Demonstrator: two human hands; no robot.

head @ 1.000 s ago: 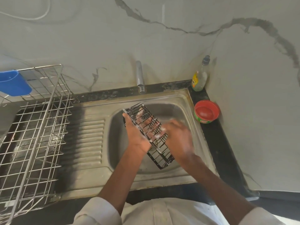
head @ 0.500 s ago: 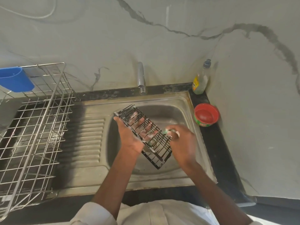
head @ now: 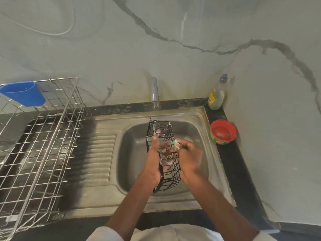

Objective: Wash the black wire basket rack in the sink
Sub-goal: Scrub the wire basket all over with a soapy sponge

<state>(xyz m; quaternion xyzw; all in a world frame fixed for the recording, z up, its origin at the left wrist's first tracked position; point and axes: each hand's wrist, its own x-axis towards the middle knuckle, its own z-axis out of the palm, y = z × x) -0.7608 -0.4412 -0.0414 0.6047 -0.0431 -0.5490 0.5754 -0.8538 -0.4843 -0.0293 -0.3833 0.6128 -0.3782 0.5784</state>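
The black wire basket rack is held upright over the steel sink, its long side running away from me. My left hand grips its left side, fingers reaching inside among the soapy wires. My right hand is against the rack's right side and pinches a small green and white scrubber on the wires. White foam clings to the rack and to my fingers.
A tap stands at the wall behind the sink. A soap bottle and a red bowl stand on the black counter at the right. A steel dish rack with a blue cup fills the left.
The rack has turned from a diagonal tilt to nearly straight away from me. My right hand has moved in against its right side with the scrubber.
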